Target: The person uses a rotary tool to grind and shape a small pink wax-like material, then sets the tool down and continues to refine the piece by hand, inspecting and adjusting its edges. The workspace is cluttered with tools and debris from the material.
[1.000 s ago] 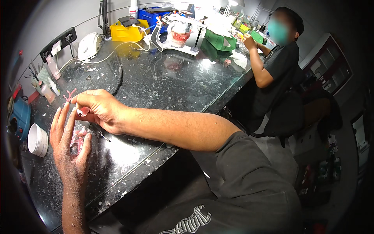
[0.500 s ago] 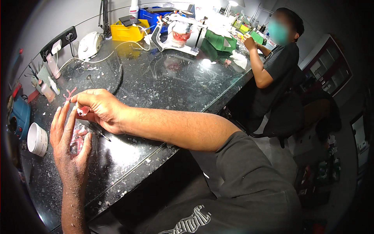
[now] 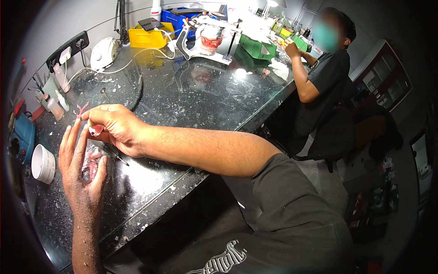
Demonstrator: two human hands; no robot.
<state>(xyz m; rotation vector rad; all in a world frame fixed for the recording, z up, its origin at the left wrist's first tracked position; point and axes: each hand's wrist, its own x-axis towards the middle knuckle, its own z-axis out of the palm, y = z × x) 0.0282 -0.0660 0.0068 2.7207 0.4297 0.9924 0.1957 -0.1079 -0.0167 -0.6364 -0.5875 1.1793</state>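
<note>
Over the left part of the dark bench, my right hand (image 3: 117,125) pinches a small pink and white dental piece (image 3: 95,130) between thumb and fingers. My left hand (image 3: 84,171), covered in pale dust, has its fingers stretched out and its thumb apart. Its fingertips meet the right hand's fingertips beside the piece; whether they also grip it is hidden. A thin pink branched piece (image 3: 81,110) shows just beyond the fingertips. More pink pieces (image 3: 93,163) show behind the left thumb. The metal tip of a slim tool (image 3: 121,159) lies below my right hand.
A white tub (image 3: 43,163) and blue device (image 3: 22,134) stand at the left. Small bottles (image 3: 54,107), a white control box (image 3: 104,54) with its cable, a yellow bin (image 3: 148,37) and an articulator (image 3: 211,42) stand farther back. A co-worker (image 3: 319,77) works at the right.
My hands and the dental piece keep almost the same place and pose. The whole view has shifted very slightly.
</note>
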